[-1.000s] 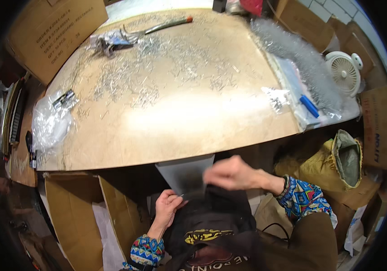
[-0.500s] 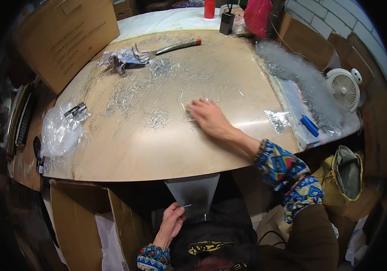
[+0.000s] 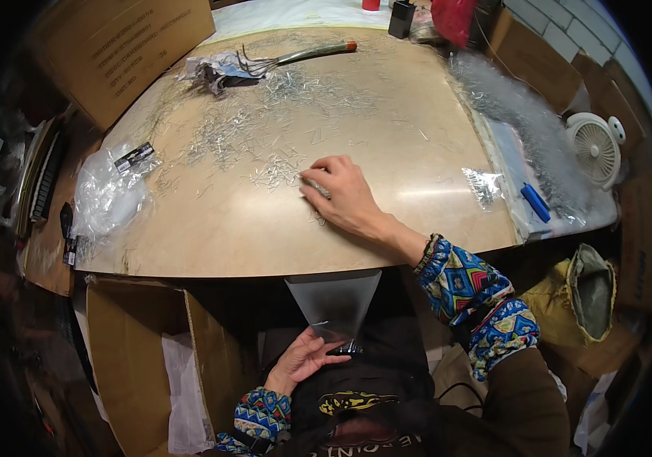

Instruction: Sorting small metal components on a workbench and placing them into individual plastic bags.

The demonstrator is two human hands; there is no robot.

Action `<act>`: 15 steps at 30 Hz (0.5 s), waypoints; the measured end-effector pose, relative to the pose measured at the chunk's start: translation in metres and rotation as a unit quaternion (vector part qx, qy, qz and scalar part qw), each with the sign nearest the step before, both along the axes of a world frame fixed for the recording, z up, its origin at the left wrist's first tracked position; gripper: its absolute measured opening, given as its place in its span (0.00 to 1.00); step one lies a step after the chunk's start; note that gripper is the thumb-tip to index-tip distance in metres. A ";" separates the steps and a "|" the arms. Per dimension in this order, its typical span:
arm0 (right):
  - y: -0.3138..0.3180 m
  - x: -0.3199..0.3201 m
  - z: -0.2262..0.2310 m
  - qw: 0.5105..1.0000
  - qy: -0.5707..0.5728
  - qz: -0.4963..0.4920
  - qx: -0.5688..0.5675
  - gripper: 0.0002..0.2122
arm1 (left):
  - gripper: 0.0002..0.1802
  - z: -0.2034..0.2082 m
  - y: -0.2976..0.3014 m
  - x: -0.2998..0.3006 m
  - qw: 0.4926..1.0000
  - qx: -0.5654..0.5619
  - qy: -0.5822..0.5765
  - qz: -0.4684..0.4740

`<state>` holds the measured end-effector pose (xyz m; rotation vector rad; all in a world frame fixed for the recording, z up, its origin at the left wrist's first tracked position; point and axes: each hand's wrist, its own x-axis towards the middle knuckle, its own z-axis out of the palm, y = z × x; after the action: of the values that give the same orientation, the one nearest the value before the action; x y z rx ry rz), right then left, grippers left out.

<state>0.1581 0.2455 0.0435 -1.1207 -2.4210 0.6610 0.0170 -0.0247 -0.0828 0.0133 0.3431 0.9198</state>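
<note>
Silvery pins (image 3: 274,172) just left of right grip (image 3: 343,196).

The right hand (image 3: 339,194) rests on the bench (image 3: 219,236), fingers curled beside scattered thin metal pieces (image 3: 273,171). Below the bench's near edge, the left hand (image 3: 300,361) pinches a single metal sliver (image 3: 321,323) at a translucent panel (image 3: 333,295). Left side of bench: clear plastic bag (image 3: 111,204). Right of bench: white fan (image 3: 594,150).

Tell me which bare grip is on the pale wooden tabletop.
The right grip, beside thin silver metal pins; the left grip is off the tabletop, at a translucent grey plastic panel.
</note>
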 end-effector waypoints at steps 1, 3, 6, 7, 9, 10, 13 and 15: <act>-0.001 -0.001 -0.002 0.996 0.051 -0.044 0.055 0.18 | 0.26 0.006 0.001 0.000 1.000 0.003 -0.003 -0.012; 0.022 -0.003 -0.014 0.983 0.070 -0.060 0.158 0.15 | 0.26 0.009 0.002 0.002 1.000 0.002 -0.006 -0.022; 0.045 0.008 -0.025 0.960 0.033 -0.056 0.272 0.14 | 0.25 0.010 0.006 0.006 0.997 -0.010 0.051 -0.051; 0.042 0.005 -0.019 0.987 0.043 -0.013 0.153 0.15 | 0.24 0.010 0.004 0.005 0.996 -0.018 0.079 -0.039; 0.027 0.012 0.004 0.995 0.070 -0.026 -0.068 0.20 | 0.24 0.009 0.003 0.004 0.994 -0.028 0.104 -0.026; 0.027 0.012 -0.001 0.995 0.066 -0.024 -0.070 0.20 | 0.22 0.006 0.004 0.005 0.993 -0.030 0.106 -0.029; 0.017 0.002 -0.015 0.977 0.032 -0.010 0.209 0.20 | 0.18 -0.005 0.006 0.008 0.988 -0.042 0.138 -0.052; -0.005 -0.017 -0.023 0.982 0.000 -0.004 0.190 0.20 | 0.17 -0.008 0.003 0.006 0.984 -0.046 0.162 -0.060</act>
<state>0.1409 0.2404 0.0204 -0.9677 -2.4036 0.1795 0.0231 -0.0220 -0.0904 0.0986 0.6791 0.7800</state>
